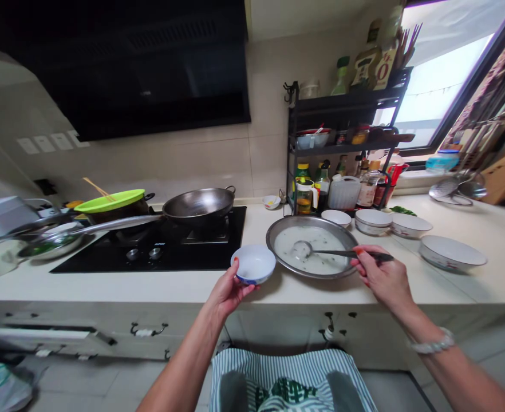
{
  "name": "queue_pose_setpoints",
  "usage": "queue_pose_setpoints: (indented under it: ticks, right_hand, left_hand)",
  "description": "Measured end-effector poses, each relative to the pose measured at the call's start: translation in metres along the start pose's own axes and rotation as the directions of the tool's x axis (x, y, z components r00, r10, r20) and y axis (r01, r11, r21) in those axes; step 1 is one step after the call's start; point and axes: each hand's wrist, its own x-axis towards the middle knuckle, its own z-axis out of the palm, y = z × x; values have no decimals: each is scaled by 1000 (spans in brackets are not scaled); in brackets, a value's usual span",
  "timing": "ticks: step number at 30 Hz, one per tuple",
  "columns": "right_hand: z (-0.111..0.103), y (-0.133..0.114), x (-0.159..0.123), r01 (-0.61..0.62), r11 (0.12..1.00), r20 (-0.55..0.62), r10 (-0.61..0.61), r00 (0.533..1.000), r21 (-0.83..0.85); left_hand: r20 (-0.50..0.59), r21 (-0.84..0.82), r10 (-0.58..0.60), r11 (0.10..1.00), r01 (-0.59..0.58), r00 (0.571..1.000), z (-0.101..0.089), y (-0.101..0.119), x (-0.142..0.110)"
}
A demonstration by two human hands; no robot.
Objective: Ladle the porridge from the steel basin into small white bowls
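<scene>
My left hand [229, 292] holds a small white bowl with a blue pattern [253, 264] by its side, thumb at the rim and fingers underneath. The bowl is just left of a wide metal basin [273, 254] on the counter. Whitish liquid with small dark green bits [321, 234] fills much of the basin. My right hand [379, 274] is closed around the dark handle of a ladle [334, 252], whose round head dips into the liquid near the middle of the basin.
Several white bowls, such as one at the right [452, 253], stand beyond the basin. A wok [198, 206] sits on the black gas stove [209, 257]. Behind the basin rises a black rack [347, 147] with bottles. A lime green lid or plate [110, 200] lies at the left.
</scene>
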Motion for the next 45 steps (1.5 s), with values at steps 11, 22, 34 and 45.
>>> queue_pose_setpoints:
  ticks: [11,22,34,45]
  right_hand:
    - [4,7,20,472,843,411,-347,843,-258]
    - [-12,7,49,676,619,452,-508,733,-401]
    - [-25,-9,19,547,786,411,-415,812,-287]
    - [-21,7,17,470,836,189,-432,882,-284]
  left_hand:
    - [-19,8,-15,1000,15,1000,1,0,-1]
    - [-26,20,7,1000,-6,1000,2,-1,-2]
    - [11,5,-3,1000,3,1000,-3,-5,-1]
    - [-11,26,11,1000,-11,1000,-1,-3,-1]
